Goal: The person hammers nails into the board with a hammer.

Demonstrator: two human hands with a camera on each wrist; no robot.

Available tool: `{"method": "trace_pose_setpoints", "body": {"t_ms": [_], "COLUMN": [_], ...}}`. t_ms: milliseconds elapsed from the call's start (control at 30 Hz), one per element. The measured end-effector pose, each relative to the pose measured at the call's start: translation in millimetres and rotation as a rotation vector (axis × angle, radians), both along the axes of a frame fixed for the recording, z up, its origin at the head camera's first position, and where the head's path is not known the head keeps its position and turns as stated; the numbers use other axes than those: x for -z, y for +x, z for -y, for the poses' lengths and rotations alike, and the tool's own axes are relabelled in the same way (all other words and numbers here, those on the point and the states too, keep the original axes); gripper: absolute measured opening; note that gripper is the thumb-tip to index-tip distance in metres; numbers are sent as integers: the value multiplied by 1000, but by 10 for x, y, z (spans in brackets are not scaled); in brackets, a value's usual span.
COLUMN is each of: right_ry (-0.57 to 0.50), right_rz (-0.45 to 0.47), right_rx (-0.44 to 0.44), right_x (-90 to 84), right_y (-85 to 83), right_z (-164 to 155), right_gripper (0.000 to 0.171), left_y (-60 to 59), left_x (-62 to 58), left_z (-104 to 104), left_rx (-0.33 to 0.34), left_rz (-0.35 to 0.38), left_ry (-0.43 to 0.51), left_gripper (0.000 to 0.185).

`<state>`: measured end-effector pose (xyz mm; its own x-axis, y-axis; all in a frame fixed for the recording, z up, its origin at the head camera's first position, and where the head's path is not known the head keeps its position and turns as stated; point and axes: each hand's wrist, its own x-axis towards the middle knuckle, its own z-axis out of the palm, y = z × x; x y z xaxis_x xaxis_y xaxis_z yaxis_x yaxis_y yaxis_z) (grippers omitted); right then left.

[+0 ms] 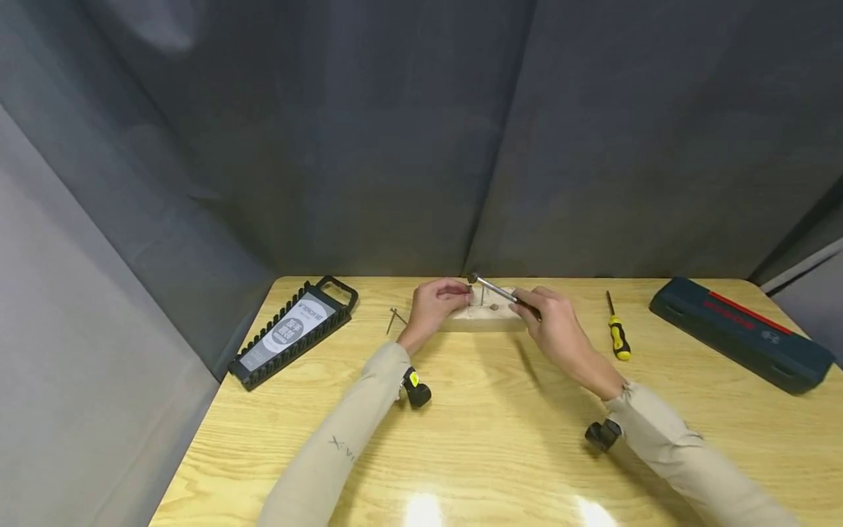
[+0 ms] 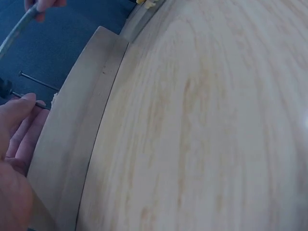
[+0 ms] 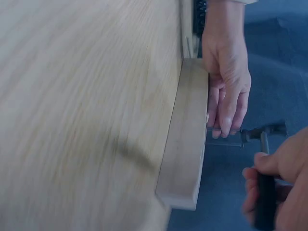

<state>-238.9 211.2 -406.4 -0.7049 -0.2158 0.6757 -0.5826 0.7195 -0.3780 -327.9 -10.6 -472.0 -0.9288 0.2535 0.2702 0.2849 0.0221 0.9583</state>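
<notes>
Nail [image 3: 222, 142] pinched upright by left hand [image 1: 436, 305] on wood block [image 1: 484, 318]; hammer [image 1: 500, 293] gripped by right hand [image 1: 556, 327]; light taps advised, fingers kept low.

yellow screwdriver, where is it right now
In the head view the yellow screwdriver lies on the table, right of the right hand, before the blue case.

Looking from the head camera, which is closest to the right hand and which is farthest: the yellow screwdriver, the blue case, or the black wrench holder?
1. The yellow screwdriver, just to the right of the right hand.
2. The blue case, farther right by the table edge.
3. The black wrench holder, far off on the left side, past the left hand.
</notes>
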Motion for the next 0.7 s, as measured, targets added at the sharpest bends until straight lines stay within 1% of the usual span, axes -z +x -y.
{"method": "trace_pose_setpoints", "body": {"t_ms": [33,100,200,267,367,533,700], "right_ry": [15,-1,-48,-49,-14,51,68], "right_rz": [30,51,33,26,52,102,103], "right_rx": [4,14,17,7,3,-7,-9], "right_x": [11,0,-35,-60,-58,10,36], "right_y": [3,1,-7,-13,-11,-15,-31], "right_z": [3,2,-12,-29,-62,-106,-116], "right_gripper": [17,17,16,16,15,16,17], "left_y": [-2,-5,-2,-1,-3,-7,-15], "left_x": [-6,-15,-6,-6,1,15,15], "left_z": [1,3,10,9,6,-2,-2], "left_rx": [-3,-6,-5,-7,-5,-11,-11], "left_rz": [-2,-5,2,-1,-10,-15,-16], "left_ry": [0,-2,-7,-6,-3,2,6], "left_gripper": [18,18,19,19,20,19,18]}}
